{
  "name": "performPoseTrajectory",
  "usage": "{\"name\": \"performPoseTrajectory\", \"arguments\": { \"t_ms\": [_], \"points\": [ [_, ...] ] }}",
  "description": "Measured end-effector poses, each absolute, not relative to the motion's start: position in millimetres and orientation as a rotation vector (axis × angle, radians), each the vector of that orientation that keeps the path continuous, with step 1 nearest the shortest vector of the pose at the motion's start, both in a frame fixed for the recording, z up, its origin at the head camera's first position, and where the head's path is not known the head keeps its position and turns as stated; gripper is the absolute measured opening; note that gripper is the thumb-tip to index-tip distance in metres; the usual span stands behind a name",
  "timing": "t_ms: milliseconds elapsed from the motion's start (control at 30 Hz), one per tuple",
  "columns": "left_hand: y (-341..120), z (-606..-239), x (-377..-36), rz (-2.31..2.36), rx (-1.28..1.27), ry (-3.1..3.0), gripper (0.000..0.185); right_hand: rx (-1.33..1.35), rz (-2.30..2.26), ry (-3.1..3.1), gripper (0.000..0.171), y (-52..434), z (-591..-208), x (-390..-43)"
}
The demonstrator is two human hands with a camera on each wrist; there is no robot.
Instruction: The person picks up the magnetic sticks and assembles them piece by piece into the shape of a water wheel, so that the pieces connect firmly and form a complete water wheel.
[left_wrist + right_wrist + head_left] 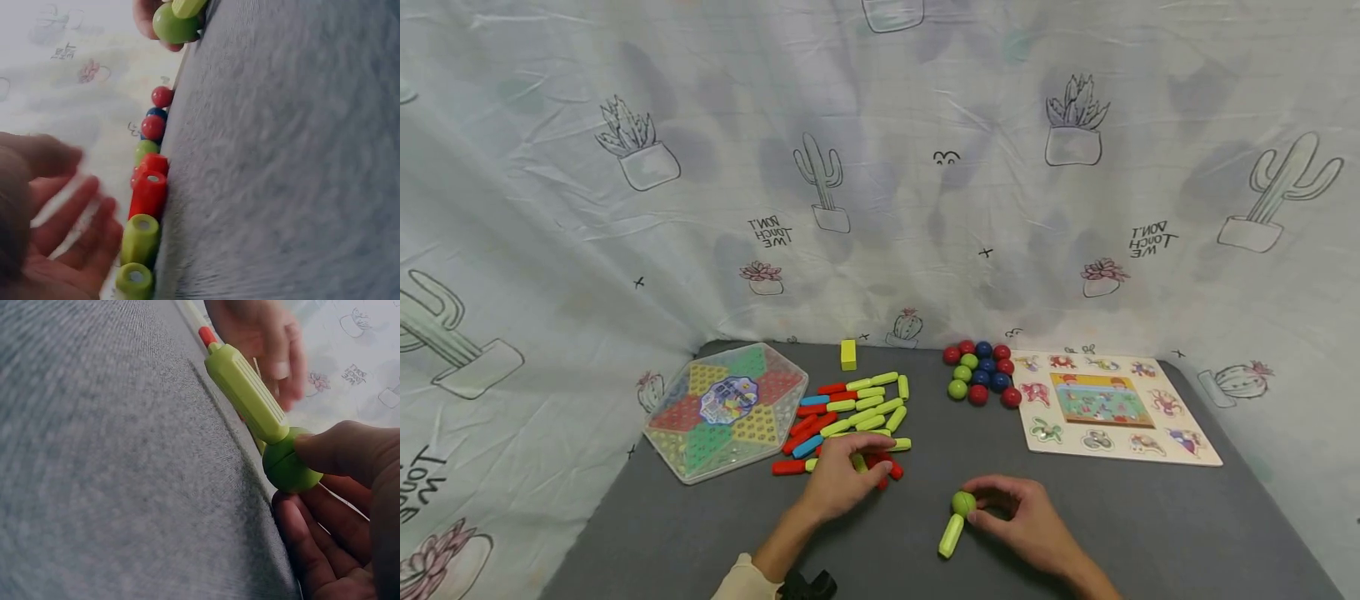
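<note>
My right hand (979,505) pinches a green ball (963,502) that is joined to the end of a green stick (951,536) lying on the grey table. In the right wrist view my thumb (337,450) presses on the ball (289,464), and the stick (247,394) points away from it. My left hand (867,457) reaches over the near edge of a pile of red, green and blue sticks (850,412). Its fingers (87,219) are spread beside a red stick (149,194) and green sticks (140,237), holding nothing that I can see.
A hexagonal game board in a clear case (727,410) lies at the left, with a yellow block (848,354) behind the pile. Red, blue and green balls (981,372) cluster beside a wooden puzzle board (1112,406) at the right. A cactus-print cloth (880,208) hangs behind.
</note>
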State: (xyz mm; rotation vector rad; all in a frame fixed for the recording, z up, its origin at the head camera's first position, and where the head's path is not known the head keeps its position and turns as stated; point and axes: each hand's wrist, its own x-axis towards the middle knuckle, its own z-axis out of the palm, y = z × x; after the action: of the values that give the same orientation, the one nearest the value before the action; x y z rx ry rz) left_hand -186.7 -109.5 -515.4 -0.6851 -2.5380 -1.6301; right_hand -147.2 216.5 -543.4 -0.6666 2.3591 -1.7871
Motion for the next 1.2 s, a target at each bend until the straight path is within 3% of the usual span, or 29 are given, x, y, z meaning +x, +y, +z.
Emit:
{"name": "performPoseTrajectory", "arguments": {
  "t_ms": [367,533,767,933,1200],
  "points": [
    [-91,-516,-182,-0.99,-0.808,-2.759,0.012,-0.745,-1.753,2.448,0.028,217,-544,-144],
    [-81,-514,-174,-1.085,-0.82,-2.676,0.012,-0.749,-1.754,2.455,0.027,216,-546,-146],
    [-63,-515,-158,-1.242,-1.052,-2.671,0.01,-0.721,-1.772,2.405,0.03,214,-545,-145],
    [-53,-517,-149,-1.26,-1.038,-2.7,0.01,-0.731,-1.777,2.35,0.031,214,-544,-145],
    [-65,-510,-155,-1.38,-1.121,-2.75,0.012,-0.808,-1.792,2.361,0.028,211,-546,-146]
  ]
}}
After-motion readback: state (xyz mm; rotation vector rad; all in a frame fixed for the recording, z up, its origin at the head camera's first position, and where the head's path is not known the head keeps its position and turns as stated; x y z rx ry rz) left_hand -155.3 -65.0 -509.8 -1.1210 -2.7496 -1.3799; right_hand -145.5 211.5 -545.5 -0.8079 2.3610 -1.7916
